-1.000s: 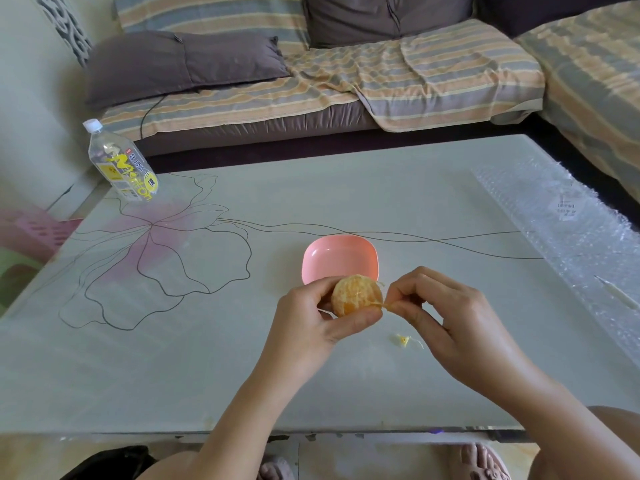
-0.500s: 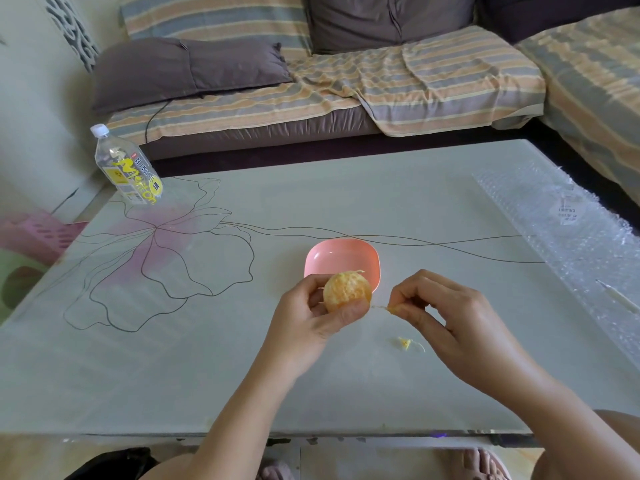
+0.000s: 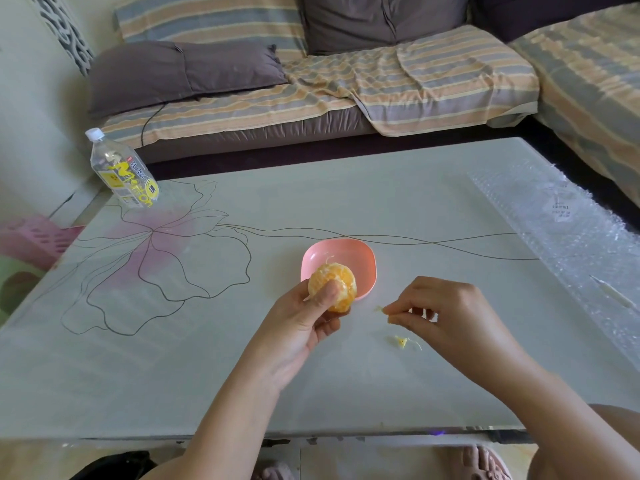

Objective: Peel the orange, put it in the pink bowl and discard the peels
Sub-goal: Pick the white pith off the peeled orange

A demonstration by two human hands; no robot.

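My left hand (image 3: 298, 327) gripped the peeled orange (image 3: 341, 282) at the pink bowl's (image 3: 346, 252) near rim. My right hand (image 3: 446, 317) pinched a pith thread (image 3: 379, 309). A pith scrap (image 3: 401, 341) lay on the table (image 3: 207, 375) nearby.

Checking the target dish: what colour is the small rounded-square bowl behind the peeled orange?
The small rounded-square bowl is plain pink; head view.

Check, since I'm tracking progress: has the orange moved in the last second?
Yes. The orange shifted left and farther off, now overlapping the pink bowl at its near-left rim.
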